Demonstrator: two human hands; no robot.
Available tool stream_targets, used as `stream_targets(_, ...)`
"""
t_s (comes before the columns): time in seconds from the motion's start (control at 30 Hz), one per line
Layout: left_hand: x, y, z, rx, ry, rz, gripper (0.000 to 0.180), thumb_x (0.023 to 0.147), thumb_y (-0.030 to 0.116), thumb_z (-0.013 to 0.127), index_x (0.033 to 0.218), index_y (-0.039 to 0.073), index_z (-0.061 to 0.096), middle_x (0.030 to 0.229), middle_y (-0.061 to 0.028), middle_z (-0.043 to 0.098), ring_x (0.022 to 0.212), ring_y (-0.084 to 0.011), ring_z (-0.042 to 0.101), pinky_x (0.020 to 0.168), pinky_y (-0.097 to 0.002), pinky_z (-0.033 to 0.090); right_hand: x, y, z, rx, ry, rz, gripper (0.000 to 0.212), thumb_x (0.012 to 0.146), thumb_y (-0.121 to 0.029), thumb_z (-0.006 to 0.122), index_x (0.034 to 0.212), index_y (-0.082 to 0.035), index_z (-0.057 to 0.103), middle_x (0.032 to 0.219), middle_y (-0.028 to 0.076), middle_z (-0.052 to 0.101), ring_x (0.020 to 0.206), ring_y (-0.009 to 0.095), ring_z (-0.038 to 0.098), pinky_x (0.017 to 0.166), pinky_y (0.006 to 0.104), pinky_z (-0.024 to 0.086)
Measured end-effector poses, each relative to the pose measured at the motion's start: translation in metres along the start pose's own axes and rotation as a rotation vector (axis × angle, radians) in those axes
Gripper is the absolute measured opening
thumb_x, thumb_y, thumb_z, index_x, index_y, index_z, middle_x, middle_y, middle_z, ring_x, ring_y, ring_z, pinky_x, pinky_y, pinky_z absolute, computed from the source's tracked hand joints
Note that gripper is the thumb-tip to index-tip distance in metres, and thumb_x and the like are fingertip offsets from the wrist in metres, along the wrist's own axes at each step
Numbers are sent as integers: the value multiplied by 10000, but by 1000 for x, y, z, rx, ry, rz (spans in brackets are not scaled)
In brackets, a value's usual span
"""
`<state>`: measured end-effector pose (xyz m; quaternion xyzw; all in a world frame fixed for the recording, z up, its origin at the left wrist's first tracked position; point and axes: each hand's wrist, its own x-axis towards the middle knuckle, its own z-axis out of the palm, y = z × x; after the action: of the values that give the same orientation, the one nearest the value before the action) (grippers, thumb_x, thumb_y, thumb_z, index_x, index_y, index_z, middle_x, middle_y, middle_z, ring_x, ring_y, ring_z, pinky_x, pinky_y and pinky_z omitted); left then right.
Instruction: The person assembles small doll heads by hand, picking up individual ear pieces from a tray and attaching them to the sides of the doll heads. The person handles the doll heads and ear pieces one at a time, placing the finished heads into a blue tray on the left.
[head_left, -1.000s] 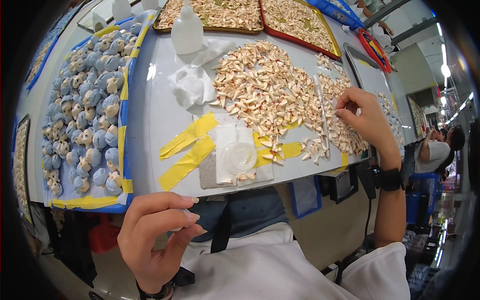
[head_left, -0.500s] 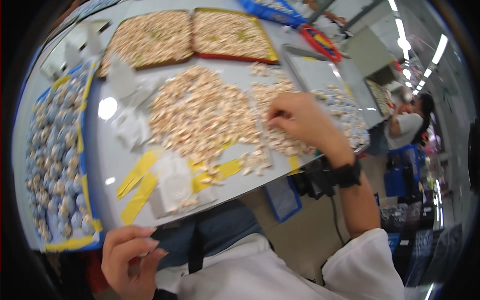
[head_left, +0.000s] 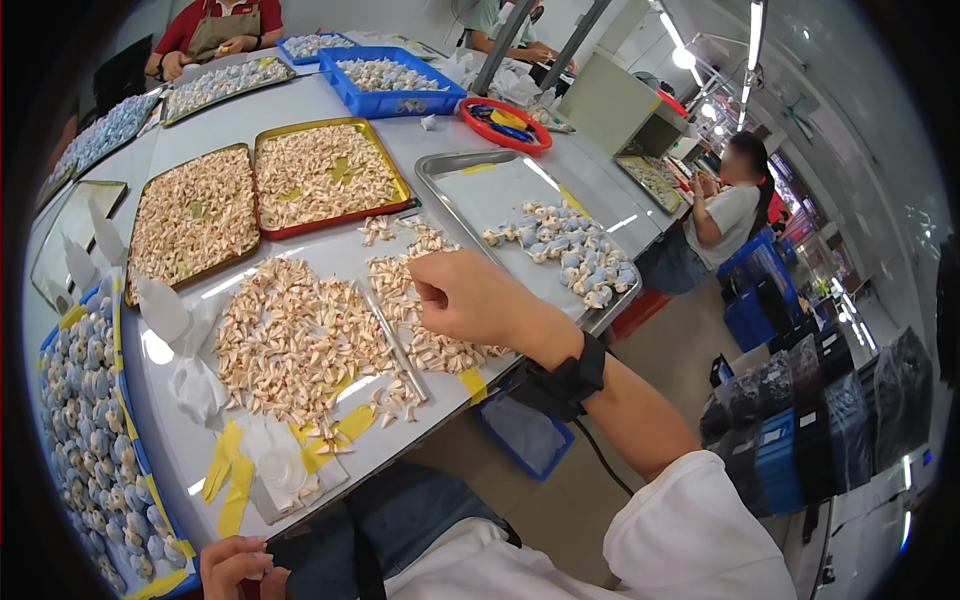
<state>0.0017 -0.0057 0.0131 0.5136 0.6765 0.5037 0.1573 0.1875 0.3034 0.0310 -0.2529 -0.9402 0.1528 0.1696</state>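
My right hand (head_left: pixel 480 298) hovers over or rests at the right-hand heap of small beige pointed pieces (head_left: pixel 445 352), fingers curled in; whatever they pinch is hidden. A black band (head_left: pixel 565 378) circles that wrist. To its left, beyond a thin metal strip (head_left: pixel 392 332), spreads a larger heap of the same pieces (head_left: pixel 290 335). Low at the table's near edge is my left hand (head_left: pixel 240 570), its fingers bent together around something too small to make out. Closest to it stands a blue tray (head_left: pixel 165 500) of blue-and-cream rounded pieces.
Two rimmed trays (head_left: pixel 400 190) of beige pieces lie beyond the heaps. A metal tray (head_left: pixel 430 165) holds blue-and-white pieces at right. White squeeze bottles (head_left: pixel 160 308), yellow tape (head_left: pixel 237 490) and a clear round cup (head_left: pixel 282 468) are at left. Other people (head_left: pixel 725 205) sit farther off.
My view has swung up, showing more of the far table and other people. My right hand stays over the right heap, fingers curled. The left hand sits lower in view, more closed.
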Motion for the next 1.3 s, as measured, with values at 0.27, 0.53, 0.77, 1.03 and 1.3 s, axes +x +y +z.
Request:
stream_targets(0.27,-3,1,2,14,12,-46,108,781,-21,613,873,-4,559,937,-115,569,740,-152,509,629,-219,407,-5,0,-6,194,134,61,75,641,-24,541,675,5,482,601,93,522,549,186,526,528,289,414)
stream_targets(0.53,-2,-3,6,-57,19,-32,119,768,-30,622,868,-4,561,931,-116,569,739,-150,504,629,-220,400,-13,0,-7,307,117,59,103,698,-18,606,796,-15,637,719,80,634,619,142,578,588,248,454)
stream_targets(0.77,-1,-9,6,-104,4,-11,148,775,-55,603,903,-7,548,937,-120,568,745,-156,509,663,-230,428,-20,-11,-7,308,181,51,109,712,-44,621,815,-14,639,738,95,641,643,158,596,599,261,453)
stream_targets(1.03,-7,-19,11,-549,96,-103,249,774,57,649,975,-4,515,965,-158,556,734,-152,505,650,-228,428,-32,-27,-7,709,110,216,116,741,-18,637,850,-4,602,792,22,599,731,71,556,661,215,453)
stream_targets(1.3,-5,-20,26,-752,98,-89,267,739,124,697,923,56,515,876,-144,548,686,-182,549,540,-228,462,-33,-54,-8,1080,55,298,165,689,55,662,832,10,594,828,50,591,769,99,569,692,220,465)
